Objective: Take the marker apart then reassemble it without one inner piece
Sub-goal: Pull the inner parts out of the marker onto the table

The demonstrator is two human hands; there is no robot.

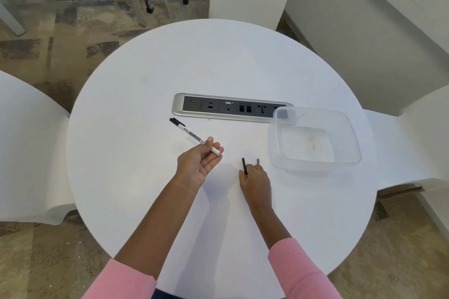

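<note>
Pink sleeves [121,279] sit closest to the camera, with both forearms reaching forward over the round white counter [145,201]. The left hand [199,161] is turned palm-up and loosely curled, with the thumb pinning the white rear end of the marker [194,136] against the fingers. The marker's long axis runs diagonally away from that hand, forward and to the left, ending in its black cap, which points away from the person. The right hand [255,182] is palm-down and low to the counter, its fingertips pinching a thin black inner piece [244,165] that points straight ahead; whether that piece rests on the surface or is just lifted I cannot tell. A short grey piece [258,161] lies just beside the right fingertips, on their outer side, free of the grip.

Judging by the task, the marker body is in the left hand and the loose parts sit at the right, so the right hand is the nearer one for any insert, and would have to carry it leftward to the marker's butt end.

A clear plastic tub [315,138] stands forward and right of the right hand, with nothing in it. A socket panel [228,108] lies beyond both hands.

The barrel's print reads "HANDY MARKER", followed by letters starting "WH"; the brand word nearer the cap is too small to read.
</note>
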